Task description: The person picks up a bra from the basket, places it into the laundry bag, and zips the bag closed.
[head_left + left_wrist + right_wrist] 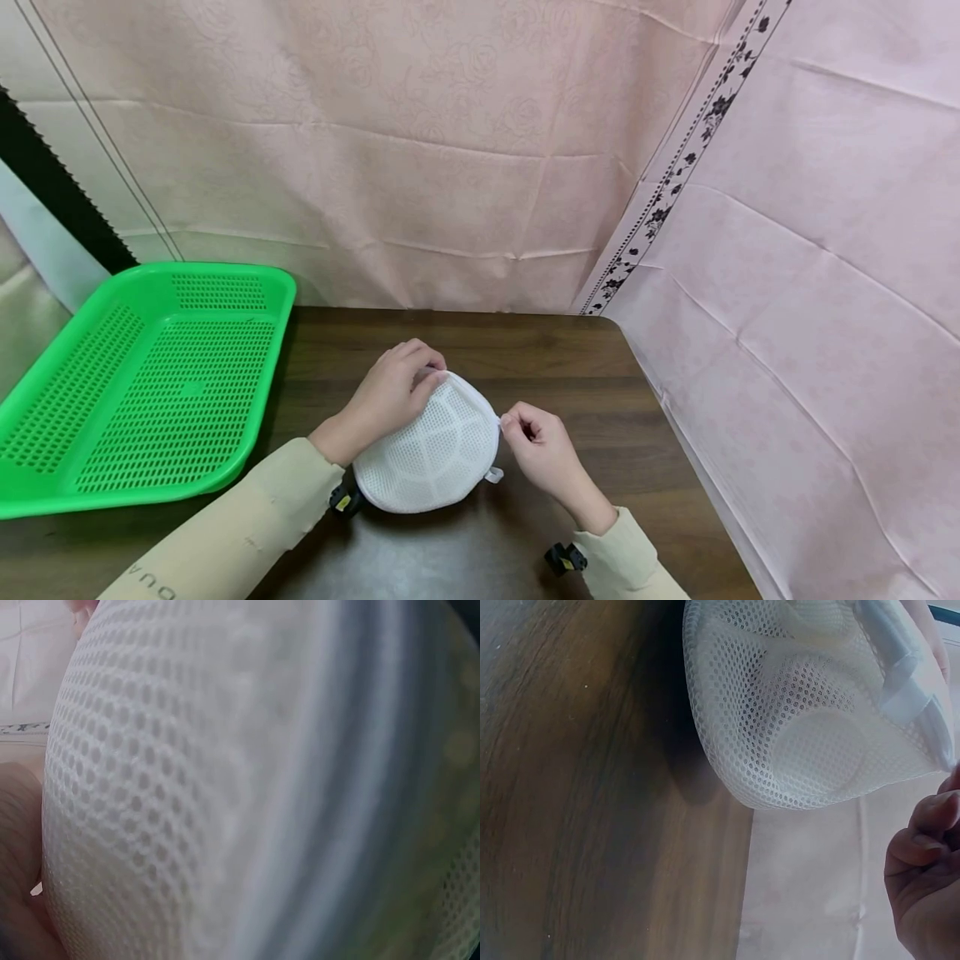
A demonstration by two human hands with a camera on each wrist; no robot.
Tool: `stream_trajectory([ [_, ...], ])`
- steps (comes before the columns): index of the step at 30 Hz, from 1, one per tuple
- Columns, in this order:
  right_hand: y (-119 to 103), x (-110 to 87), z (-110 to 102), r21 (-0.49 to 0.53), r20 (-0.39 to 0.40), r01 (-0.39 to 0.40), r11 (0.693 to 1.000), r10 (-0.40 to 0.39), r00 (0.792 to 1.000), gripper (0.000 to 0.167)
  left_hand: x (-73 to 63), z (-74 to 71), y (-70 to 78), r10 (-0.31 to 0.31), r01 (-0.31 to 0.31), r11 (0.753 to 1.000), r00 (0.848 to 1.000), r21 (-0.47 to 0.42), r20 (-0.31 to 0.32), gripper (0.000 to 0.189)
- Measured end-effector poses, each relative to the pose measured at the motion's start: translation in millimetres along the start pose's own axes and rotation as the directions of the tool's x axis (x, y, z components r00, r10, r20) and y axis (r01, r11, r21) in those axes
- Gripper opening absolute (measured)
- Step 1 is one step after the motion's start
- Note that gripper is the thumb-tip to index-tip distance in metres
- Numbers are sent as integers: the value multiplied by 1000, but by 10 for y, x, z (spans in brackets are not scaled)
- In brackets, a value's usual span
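Note:
A rounded white mesh laundry bag (431, 450) stands over the table between my two hands. My left hand (393, 387) grips its upper edge, thumb on the near face and fingers behind. At the bag's right edge, my right hand (542, 446) pinches the end of the zipper band with curled fingers. A small white tab (493, 475) sticks out at the lower right. In the left wrist view the mesh (135, 772) fills most of the picture. Pale rounded shapes (817, 750) show through the netting in the right wrist view; what they are, I cannot tell.
To the left stands a green perforated plastic basket (258, 392) on the brown wooden table (592, 358). Pale pink patterned cloth (420, 167) hangs behind the table, and more cloth (810, 333) hangs along the right side.

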State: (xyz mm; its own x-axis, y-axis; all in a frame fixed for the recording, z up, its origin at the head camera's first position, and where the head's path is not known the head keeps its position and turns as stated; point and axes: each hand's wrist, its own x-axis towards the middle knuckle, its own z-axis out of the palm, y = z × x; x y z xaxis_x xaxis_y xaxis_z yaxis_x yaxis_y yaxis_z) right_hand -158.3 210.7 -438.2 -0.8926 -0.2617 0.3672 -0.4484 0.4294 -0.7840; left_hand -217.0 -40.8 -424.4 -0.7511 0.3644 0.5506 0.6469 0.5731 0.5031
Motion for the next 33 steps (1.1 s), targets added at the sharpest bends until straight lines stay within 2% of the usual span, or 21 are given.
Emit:
stream_trajectory([
  [5, -20, 5, 4, 9, 3, -31, 999, 31, 1000, 25, 14, 0, 24, -18, 18, 1000, 1000, -1, 10, 8],
  [9, -126, 4, -13, 4, 3, -46, 999, 46, 999, 27, 34, 5, 76, -11, 10, 1000, 999, 7, 53, 16],
  [12, -269, 11, -37, 19, 12, -40, 999, 40, 999, 29, 47, 25, 140, 34, -37, 999, 995, 35, 98, 23],
  [15, -370, 20, -46, 38, 19, -19, 999, 19, 1000, 30, 62, 54, 222, 105, -113, 992, 986, 53, 131, 27],
  [20, -202, 9, -3, 37, 15, -17, 999, 17, 1000, 31, 63, 113, 328, 206, -217, 975, 966, 54, 159, 28],
  [23, -75, -1, 20, 23, 12, -38, 999, 37, 999, 31, 48, 136, 358, 228, -240, 969, 959, 58, 172, 27],
  [26, -71, -9, 23, 26, 8, -38, 999, 38, 999, 30, 26, 147, 373, 234, -247, 968, 955, 51, 182, 24],
  [33, -397, -18, -26, 50, 18, -21, 999, 20, 1000, 25, -1, 170, 390, 272, -284, 958, 944, 45, 185, 9],
])
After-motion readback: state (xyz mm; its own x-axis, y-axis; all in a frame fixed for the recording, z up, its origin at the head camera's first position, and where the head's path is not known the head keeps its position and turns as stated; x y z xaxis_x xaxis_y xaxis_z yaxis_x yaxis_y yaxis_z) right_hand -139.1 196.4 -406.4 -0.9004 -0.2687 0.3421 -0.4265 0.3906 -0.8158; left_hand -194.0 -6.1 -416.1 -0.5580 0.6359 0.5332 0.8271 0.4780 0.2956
